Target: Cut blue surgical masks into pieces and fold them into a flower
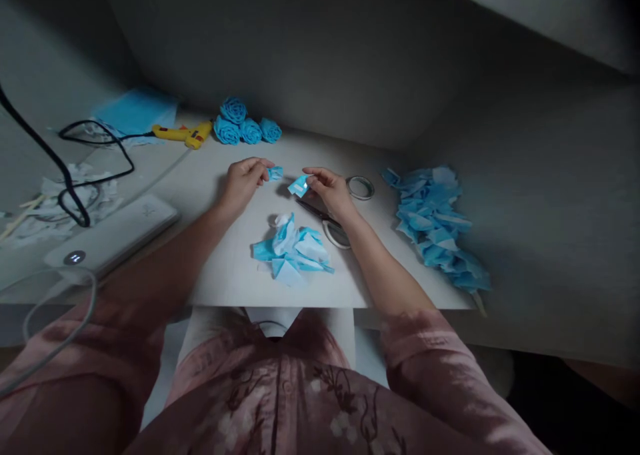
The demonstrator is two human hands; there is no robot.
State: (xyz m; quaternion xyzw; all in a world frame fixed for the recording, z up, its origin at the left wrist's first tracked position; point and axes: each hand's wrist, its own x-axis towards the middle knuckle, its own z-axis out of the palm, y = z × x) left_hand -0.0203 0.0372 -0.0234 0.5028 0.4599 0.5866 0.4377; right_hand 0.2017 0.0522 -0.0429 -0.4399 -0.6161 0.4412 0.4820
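Note:
My left hand pinches a small crumpled blue piece, thin like paper or fabric. Between the thumb and fingers of my right hand is another blue piece, flat with a pale patch on it. The two pieces are apart, held above the white table. Scissors lie beneath my right hand, partly hidden by it. Nearer my body sits a loose heap of blue and white cut pieces. A roll of tape rests just right of my right hand.
Several blue rolled roses stand at the back beside a yellow glue gun. Blue sheets lie at the far left. A white power bank with cables and white scraps is on the left. Ruffled blue material lines the right edge.

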